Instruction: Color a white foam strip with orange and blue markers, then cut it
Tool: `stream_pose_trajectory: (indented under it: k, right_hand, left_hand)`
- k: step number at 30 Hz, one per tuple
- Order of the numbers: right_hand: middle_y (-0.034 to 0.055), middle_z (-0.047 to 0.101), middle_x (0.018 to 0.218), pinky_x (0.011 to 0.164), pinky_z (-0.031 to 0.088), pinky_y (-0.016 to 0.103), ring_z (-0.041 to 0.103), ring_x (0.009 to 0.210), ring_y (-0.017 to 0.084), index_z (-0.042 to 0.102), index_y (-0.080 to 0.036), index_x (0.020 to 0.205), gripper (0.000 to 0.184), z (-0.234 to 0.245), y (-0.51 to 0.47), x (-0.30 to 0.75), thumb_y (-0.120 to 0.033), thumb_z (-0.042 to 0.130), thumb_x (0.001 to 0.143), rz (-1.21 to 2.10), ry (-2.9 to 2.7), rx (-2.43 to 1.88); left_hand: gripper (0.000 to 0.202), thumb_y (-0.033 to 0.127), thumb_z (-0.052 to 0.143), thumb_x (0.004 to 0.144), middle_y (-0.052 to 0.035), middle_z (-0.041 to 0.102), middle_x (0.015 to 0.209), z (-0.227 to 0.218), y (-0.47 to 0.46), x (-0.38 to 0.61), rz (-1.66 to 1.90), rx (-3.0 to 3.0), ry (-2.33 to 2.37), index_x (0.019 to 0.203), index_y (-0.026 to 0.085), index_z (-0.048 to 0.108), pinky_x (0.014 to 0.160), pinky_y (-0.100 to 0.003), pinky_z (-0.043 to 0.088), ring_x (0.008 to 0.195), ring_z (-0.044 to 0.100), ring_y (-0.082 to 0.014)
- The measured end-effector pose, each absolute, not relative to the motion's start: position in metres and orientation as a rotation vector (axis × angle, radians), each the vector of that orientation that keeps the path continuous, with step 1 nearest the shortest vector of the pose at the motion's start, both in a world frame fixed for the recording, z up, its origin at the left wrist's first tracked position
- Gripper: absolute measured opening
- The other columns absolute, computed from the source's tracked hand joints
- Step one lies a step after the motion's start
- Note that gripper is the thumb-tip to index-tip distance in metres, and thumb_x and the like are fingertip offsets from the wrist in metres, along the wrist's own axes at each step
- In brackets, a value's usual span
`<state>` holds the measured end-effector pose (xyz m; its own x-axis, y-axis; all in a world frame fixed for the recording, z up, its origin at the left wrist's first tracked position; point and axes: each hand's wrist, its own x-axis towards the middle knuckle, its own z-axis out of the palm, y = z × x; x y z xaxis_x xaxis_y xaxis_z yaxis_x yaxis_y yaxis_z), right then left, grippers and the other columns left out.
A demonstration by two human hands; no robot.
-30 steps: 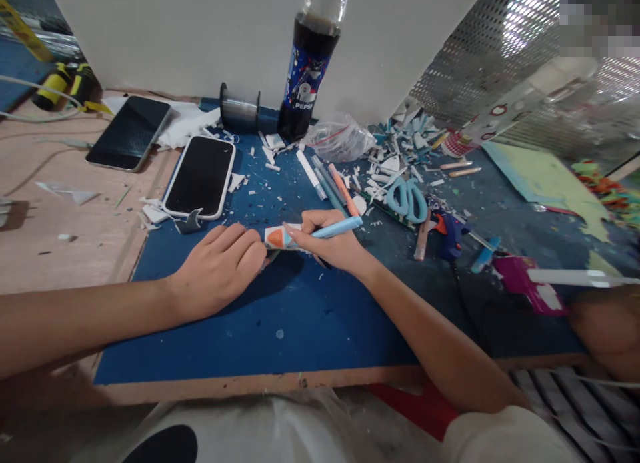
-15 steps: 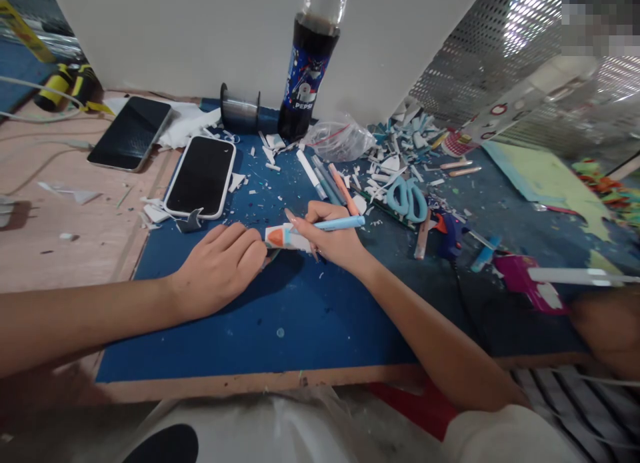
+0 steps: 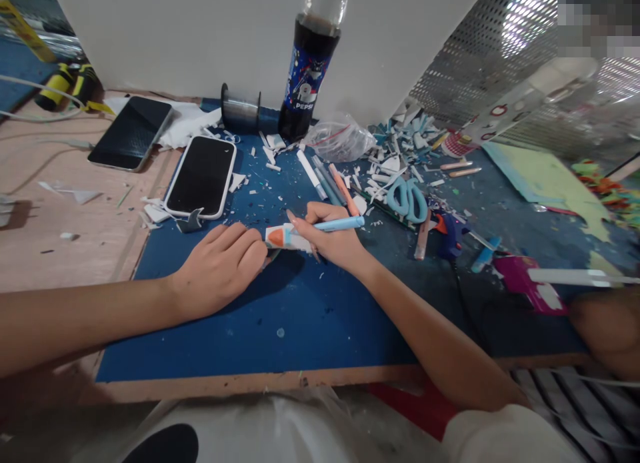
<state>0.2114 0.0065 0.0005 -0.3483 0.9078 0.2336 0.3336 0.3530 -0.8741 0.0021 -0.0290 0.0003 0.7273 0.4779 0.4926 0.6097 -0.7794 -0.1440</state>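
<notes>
Small white piece (image 3: 301,241) with an orange patch and a light-blue band, between the two hands, low over the blue tabletop (image 3: 250,343); its left end meets the left hand (image 3: 223,269), its right end runs in under the fingers of the right hand (image 3: 334,241). Left hand closed, knuckles up, gripping the piece's near-left end by the fingertips, the exact hold hidden beneath the fingers. Right hand curled around a light-blue pen (image 3: 343,224), barrel slanting out past the knuckles to the right; the writing end is masked by the fingers, so contact with the piece cannot be told. Containers: at the back, a tall Pepsi bottle (image 3: 309,69), upright with a slight lean, dark drink up to above the label, clear plastic over that. Just right of its base, a crumpled clear plastic bag (image 3: 340,141) with a red line along it; contents cannot be made out. Left of the bottle, a black-rimmed spool (image 3: 241,111) wound with greyish line. Farther right, a clear container with red marks (image 3: 500,119), tilted in view, patterned red and white low down, contents unclear. Between bag and container, a heap of white and blue-grey scraps (image 3: 407,139). Nearer the hands: white-framed phone (image 3: 201,176) beyond the left one, loose markers (image 3: 344,189) beyond the right, blue-handled scissors (image 3: 397,197) off to the right of those
</notes>
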Motion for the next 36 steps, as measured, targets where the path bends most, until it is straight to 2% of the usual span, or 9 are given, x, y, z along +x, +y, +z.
stream_pose_trajectory:
  k: [4,10,14,21,27,33,36]
  right_hand:
    - [-0.0077,0.026,0.046,0.042,0.02,0.022,0.027,0.042,0.005,0.029,-0.018,0.048,0.041,0.0019,0.006,0.2108,-0.024,0.057,0.078,0.993,-1.918,-1.074]
    - [-0.0084,0.031,0.045,0.042,0.031,0.021,0.038,0.038,0.005,0.035,-0.019,0.052,0.038,-0.0003,0.0051,0.2111,-0.031,0.058,0.08,1.082,-1.752,-1.077]
    - [-0.0077,0.035,0.047,0.04,0.032,0.021,0.041,0.038,0.005,0.037,-0.018,0.053,0.037,-0.0026,0.005,0.2105,-0.032,0.059,0.08,1.073,-1.756,-1.084]
    - [-0.0086,0.033,0.045,0.039,0.029,0.02,0.037,0.037,0.004,0.037,-0.018,0.052,0.037,-0.0015,0.0059,0.2108,-0.029,0.06,0.079,1.067,-1.812,-1.091]
    - [-0.0081,0.036,0.048,0.04,0.032,0.021,0.04,0.037,0.004,0.039,-0.018,0.054,0.035,-0.0015,0.0049,0.2102,-0.03,0.059,0.08,1.078,-1.762,-1.094]
    - [-0.0072,0.033,0.047,0.042,0.029,0.022,0.036,0.041,0.005,0.036,-0.018,0.051,0.039,-0.0005,0.0067,0.2102,-0.028,0.06,0.08,0.981,-1.848,-1.088]
    - [-0.0076,0.032,0.046,0.043,0.032,0.022,0.037,0.039,0.005,0.036,-0.018,0.051,0.038,-0.0001,0.006,0.2104,-0.028,0.059,0.08,1.006,-1.795,-1.085]
  left_hand:
    - [0.017,0.021,0.053,0.083,-0.0024,0.056,0.068,-0.0003,-0.029,0.0018,-0.62,-2.627,-0.861,0.069,0.017,0.045,0.057,-0.029,0.035,0.066,0.05,-0.0168]
    - [0.017,0.02,0.052,0.084,-0.003,0.056,0.068,-0.0001,-0.0295,0.0023,-0.629,-2.638,-0.85,0.068,0.016,0.045,0.058,-0.029,0.036,0.067,0.049,-0.0168]
    - [0.016,0.019,0.052,0.083,-0.0028,0.055,0.067,0.0003,-0.0297,0.0026,-0.629,-2.625,-0.851,0.068,0.016,0.046,0.057,-0.029,0.035,0.064,0.048,-0.0169]
    - [0.018,0.021,0.056,0.081,-0.0025,0.055,0.066,0.0006,-0.029,0.0032,-0.635,-2.617,-0.847,0.068,0.017,0.046,0.055,-0.03,0.035,0.063,0.048,-0.0176]
    - [0.017,0.02,0.056,0.081,-0.0023,0.056,0.066,0.0009,-0.0292,0.0028,-0.628,-2.617,-0.843,0.068,0.017,0.045,0.055,-0.029,0.035,0.063,0.048,-0.0169]
    - [0.018,0.021,0.055,0.082,-0.0023,0.056,0.068,0.0003,-0.0293,0.0025,-0.632,-2.627,-0.852,0.068,0.017,0.044,0.056,-0.029,0.036,0.066,0.05,-0.0171]
    - [0.019,0.021,0.056,0.082,-0.002,0.056,0.067,-0.0002,-0.0292,0.0026,-0.633,-2.612,-0.844,0.068,0.017,0.044,0.056,-0.029,0.036,0.065,0.05,-0.0172]
